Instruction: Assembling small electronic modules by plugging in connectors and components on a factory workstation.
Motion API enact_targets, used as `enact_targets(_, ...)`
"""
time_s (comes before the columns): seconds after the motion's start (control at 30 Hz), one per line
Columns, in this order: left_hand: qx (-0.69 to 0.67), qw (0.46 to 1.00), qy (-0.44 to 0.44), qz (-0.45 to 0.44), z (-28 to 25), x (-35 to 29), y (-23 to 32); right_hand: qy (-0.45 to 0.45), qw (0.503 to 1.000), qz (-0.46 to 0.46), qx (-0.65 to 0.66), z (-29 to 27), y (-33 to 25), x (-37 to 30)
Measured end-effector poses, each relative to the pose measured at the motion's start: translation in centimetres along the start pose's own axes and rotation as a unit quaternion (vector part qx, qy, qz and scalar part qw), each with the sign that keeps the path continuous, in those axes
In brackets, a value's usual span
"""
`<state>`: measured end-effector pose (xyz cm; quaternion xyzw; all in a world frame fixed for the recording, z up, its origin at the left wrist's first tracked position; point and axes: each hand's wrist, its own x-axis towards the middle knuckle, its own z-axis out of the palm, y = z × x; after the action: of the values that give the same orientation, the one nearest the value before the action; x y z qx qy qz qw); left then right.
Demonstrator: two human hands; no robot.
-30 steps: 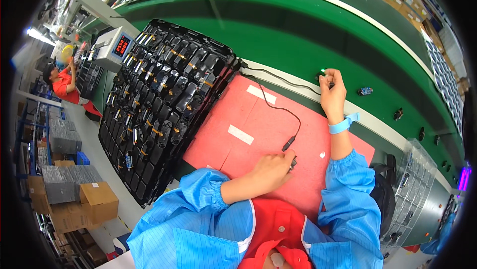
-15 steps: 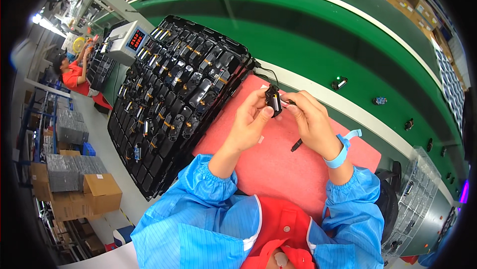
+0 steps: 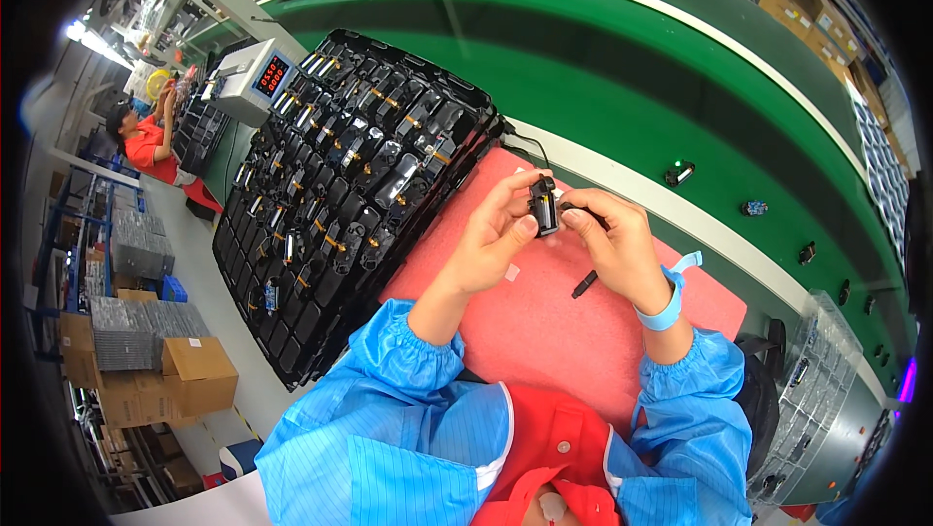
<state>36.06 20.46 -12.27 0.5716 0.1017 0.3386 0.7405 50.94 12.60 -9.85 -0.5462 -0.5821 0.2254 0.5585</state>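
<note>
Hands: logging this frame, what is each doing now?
Left hand: closed on the small black part.
Right hand: pinching the black cable at that part.

Sleeves: both arms wore light blue smock sleeves with a fine pinstripe, gathered into elastic cuffs at the wrists.
Left hand (image 3: 486, 244): bare, no glove or band.
Right hand (image 3: 614, 249): bare, with a light blue wrist strap (image 3: 669, 304) around the wrist, its loose end sticking out.
Chest: the blue smock lay open over a red garment with a small round button and a red collar.
</note>
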Motion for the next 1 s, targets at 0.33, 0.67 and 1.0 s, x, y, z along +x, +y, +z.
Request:
enact_targets(0.33, 0.205, 0.977, -0.055, -0.022, -0.7, 0.3, 0.8, -0.121, 0.989, 0.081, -0.021, -1.2, -0.8, 0.2)
enact_targets(0.67, 0.292, 0.952, 0.083, 0.042, -0.3, 0.5, 0.4, -0.11, 0.98, 0.158, 0.048, -0.5, -0.2, 0.4)
enact_targets(1.0, 0.379, 0.912, 0.157, -0.006, 1.4, 0.1, 0.6, -0.006, 0.991, 0.007, -0.132, 0.7, -0.4, -0.3)
